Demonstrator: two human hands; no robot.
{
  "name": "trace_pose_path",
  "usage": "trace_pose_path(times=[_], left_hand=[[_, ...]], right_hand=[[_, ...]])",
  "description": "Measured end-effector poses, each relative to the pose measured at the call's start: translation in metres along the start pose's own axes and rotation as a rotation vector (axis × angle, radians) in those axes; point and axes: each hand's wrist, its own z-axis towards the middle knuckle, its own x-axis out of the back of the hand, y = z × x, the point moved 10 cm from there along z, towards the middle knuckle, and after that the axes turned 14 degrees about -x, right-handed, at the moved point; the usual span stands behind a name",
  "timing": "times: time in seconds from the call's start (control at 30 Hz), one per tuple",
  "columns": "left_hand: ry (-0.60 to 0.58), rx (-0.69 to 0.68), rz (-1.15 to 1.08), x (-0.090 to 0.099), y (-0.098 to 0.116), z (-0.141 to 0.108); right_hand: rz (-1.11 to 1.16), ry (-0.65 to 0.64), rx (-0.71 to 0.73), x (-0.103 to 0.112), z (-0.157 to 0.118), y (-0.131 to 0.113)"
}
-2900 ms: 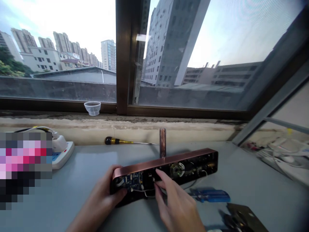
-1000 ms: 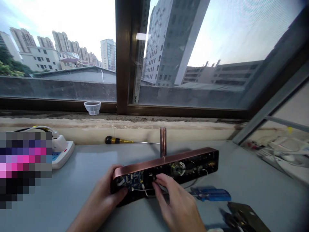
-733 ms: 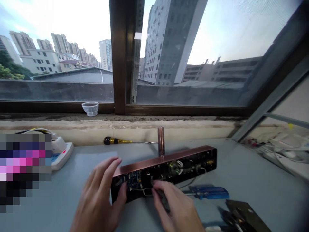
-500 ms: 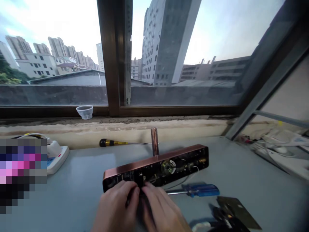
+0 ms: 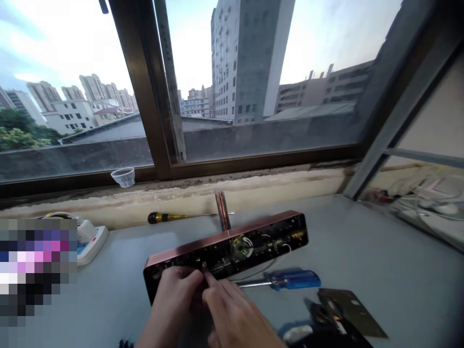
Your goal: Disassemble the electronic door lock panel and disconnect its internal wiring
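A long copper-coloured housing (image 5: pixel 188 245) lies tilted on the grey table, its open dark side facing me, with wires and a round metal part (image 5: pixel 241 247) inside. A copper tube (image 5: pixel 222 211) stands up from its far edge. My left hand (image 5: pixel 177 295) is at the left part of the opening, fingers bent and pressed together. Beside it, my right hand (image 5: pixel 226 302) has its index finger reaching to the inside of the housing, the other fingers curled. Whatever the fingertips pinch is too small or hidden to name.
A blue screwdriver (image 5: pixel 295 279) lies right of my hands, near a dark flat plate (image 5: pixel 357 311) and black parts. Behind the housing is a yellow-black screwdriver (image 5: pixel 168 217). A power strip (image 5: pixel 94 245) sits left, a clear cup (image 5: pixel 123 178) on the sill, cables (image 5: pixel 431 198) at right.
The view has tilted and shifted, so the housing appears farther left. My right index finger now stretches toward the inside, and my hands have shifted slightly left in view.
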Motion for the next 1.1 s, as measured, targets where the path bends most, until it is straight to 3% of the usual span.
trace_pose_path(times=[0.1,0.17,0.23,0.4,0.67,0.83,0.93,1.1], left_hand=[[0.067,-0.07,0.126,0.007,0.006,0.0],[0.068,-0.127,0.207,0.009,0.012,-0.002],[0.039,-0.161,0.255,0.008,0.016,-0.005],[-0.037,-0.202,0.351,0.002,0.025,-0.017],[0.052,-0.308,0.794,0.012,0.051,-0.021],[0.112,-0.335,1.04,0.008,0.07,-0.018],[0.147,-0.34,1.083,0.007,0.076,-0.018],[0.146,-0.341,1.006,0.012,0.069,-0.017]], right_hand=[[0.023,-0.191,0.053,0.008,0.011,0.001],[0.07,-0.298,0.01,0.017,0.024,0.01],[0.136,-0.289,-0.062,0.031,0.04,0.024],[0.122,-0.211,-0.021,0.051,0.068,0.041],[-0.161,-0.237,-0.025,0.033,0.085,0.079],[-0.205,-0.294,0.023,0.018,0.08,0.086],[-0.232,-0.296,0.032,0.015,0.078,0.087],[-0.25,-0.277,0.041,0.013,0.077,0.089]])
